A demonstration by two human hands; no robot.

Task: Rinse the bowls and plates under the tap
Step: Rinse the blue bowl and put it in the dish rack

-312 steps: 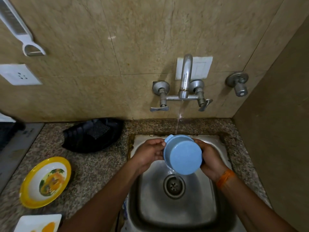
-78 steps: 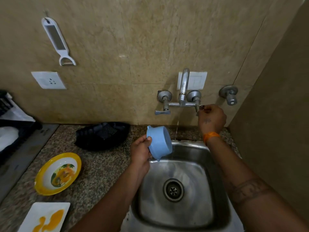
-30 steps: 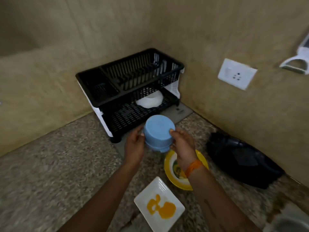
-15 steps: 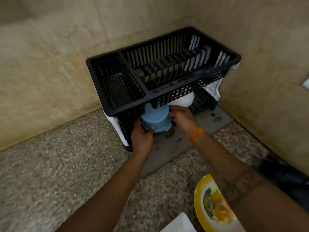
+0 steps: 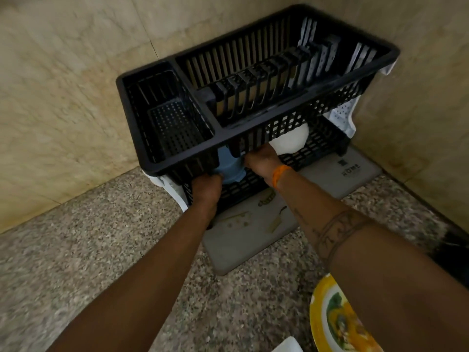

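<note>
Black two-tier dish rack (image 5: 253, 102) standing in the corner of a speckled granite counter (image 5: 76, 262), on a grey mat (image 5: 253, 240) that sticks out in front of it. Under the rack's upper basket, on the lower shelf: blue bowl (image 5: 229, 167), upside down, toward the left part of the shelf, partly hidden by the basket's front wall. Further right on the same shelf, apart from the blue one: white bowl (image 5: 289, 142), also upside down.

Left hand (image 5: 205, 189) at the rack's lower front edge, fingers curled against the left side of the blue bowl. Right hand (image 5: 262, 161) reaching under the upper basket, fingers against the bowl's right side; fingertips hidden behind the basket wall, so the exact grip on that side cannot be told. Orange band (image 5: 279, 175) on the right wrist.

Well in front of the rack and to its right, at the bottom edge of the view: yellow-rimmed plate (image 5: 335, 323) with food residue, partly covered by the right forearm. Just left of it, corner of a white square plate (image 5: 289, 346).
</note>
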